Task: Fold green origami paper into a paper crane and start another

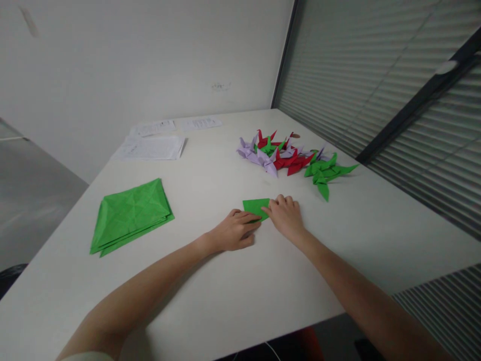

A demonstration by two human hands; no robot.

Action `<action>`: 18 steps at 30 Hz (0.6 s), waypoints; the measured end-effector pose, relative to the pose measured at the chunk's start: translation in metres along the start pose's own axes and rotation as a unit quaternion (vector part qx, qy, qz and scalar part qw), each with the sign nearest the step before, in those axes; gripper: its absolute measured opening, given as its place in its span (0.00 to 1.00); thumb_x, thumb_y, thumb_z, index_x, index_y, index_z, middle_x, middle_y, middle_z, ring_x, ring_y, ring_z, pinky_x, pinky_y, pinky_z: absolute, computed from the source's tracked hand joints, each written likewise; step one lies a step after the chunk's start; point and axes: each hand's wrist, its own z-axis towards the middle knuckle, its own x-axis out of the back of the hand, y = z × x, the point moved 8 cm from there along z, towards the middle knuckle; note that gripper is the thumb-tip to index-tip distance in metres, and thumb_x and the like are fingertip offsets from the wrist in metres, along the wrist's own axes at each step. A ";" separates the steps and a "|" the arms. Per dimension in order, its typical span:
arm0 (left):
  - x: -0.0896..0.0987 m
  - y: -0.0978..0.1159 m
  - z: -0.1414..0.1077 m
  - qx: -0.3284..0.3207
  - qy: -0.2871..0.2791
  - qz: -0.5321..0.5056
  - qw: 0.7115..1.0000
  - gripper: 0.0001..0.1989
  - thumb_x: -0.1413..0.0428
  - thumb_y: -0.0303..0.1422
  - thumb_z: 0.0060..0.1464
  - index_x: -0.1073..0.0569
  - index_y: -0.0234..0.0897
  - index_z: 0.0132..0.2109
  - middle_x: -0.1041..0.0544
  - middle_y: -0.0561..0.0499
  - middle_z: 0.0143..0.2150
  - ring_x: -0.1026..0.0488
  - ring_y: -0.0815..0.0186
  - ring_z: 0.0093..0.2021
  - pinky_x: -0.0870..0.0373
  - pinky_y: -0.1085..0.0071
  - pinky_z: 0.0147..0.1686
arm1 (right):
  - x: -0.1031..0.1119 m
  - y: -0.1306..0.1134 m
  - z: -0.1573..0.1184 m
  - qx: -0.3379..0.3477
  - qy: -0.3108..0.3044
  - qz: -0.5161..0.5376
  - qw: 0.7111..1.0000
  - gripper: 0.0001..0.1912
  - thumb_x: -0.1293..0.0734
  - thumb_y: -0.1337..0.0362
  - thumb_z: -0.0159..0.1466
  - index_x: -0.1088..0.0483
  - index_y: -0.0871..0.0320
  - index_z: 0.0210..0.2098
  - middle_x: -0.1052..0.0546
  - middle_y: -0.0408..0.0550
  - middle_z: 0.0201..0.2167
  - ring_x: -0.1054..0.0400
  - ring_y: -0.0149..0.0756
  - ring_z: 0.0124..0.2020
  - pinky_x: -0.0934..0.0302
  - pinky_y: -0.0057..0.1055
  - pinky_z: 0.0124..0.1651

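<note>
A small folded piece of green paper (256,204) lies on the white table in front of me. My left hand (235,230) rests at its lower left, fingers stretched across the lower edge and pressing on it. The left thumb is apart from the paper, down near the tabletop. My right hand (286,213) is at the paper's right end, its thumb on the sheet and its bent fingers closed at the edge. The fingers of both hands cover part of the paper, so its full outline is hidden.
A stack of creased green paper sheets (131,213) lies to the left. Folded paper flowers in lilac (267,161), red (295,163) and green (323,173) are heaped at the back right. Printed papers (154,148) lie near the wall. Window blinds (361,75) border the right side.
</note>
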 end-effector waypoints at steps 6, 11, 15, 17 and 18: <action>-0.002 -0.002 0.001 0.020 0.000 0.004 1.000 0.24 0.50 0.36 0.59 0.37 0.36 0.61 0.31 0.42 0.60 0.34 0.54 0.57 0.43 0.56 0.56 | 0.004 -0.003 -0.001 0.004 0.018 -0.011 1.000 0.19 0.42 0.54 0.69 0.27 0.61 0.39 0.29 0.59 0.39 0.40 0.49 0.43 0.51 0.39 0.40; -0.004 -0.003 0.002 0.025 -0.009 0.009 1.000 0.23 0.49 0.38 0.58 0.35 0.39 0.60 0.32 0.43 0.61 0.34 0.53 0.57 0.43 0.55 0.55 | 0.003 -0.002 -0.001 0.004 0.004 0.009 1.000 0.21 0.44 0.52 0.69 0.28 0.61 0.40 0.30 0.59 0.40 0.40 0.49 0.44 0.51 0.39 0.41; -0.004 -0.004 0.002 0.024 -0.013 0.010 1.000 0.24 0.49 0.38 0.59 0.36 0.38 0.61 0.32 0.43 0.61 0.34 0.54 0.56 0.43 0.56 0.55 | -0.001 0.004 0.001 0.008 -0.021 0.034 0.999 0.26 0.44 0.44 0.67 0.28 0.60 0.38 0.30 0.59 0.40 0.40 0.49 0.44 0.49 0.40 0.43; -0.005 -0.004 0.002 0.024 -0.015 0.011 1.000 0.24 0.49 0.38 0.59 0.36 0.38 0.61 0.32 0.43 0.61 0.34 0.54 0.57 0.43 0.56 0.55 | -0.002 0.011 0.002 -0.004 -0.026 0.043 0.999 0.27 0.44 0.42 0.65 0.27 0.59 0.37 0.30 0.58 0.41 0.40 0.50 0.45 0.49 0.41 0.44; -0.005 -0.004 0.002 0.024 -0.016 0.011 1.000 0.24 0.50 0.38 0.59 0.36 0.39 0.61 0.32 0.43 0.61 0.35 0.54 0.57 0.44 0.56 0.55 | -0.004 0.015 0.003 -0.014 -0.030 0.049 0.998 0.27 0.43 0.41 0.65 0.27 0.58 0.35 0.30 0.57 0.41 0.40 0.50 0.46 0.49 0.41 0.44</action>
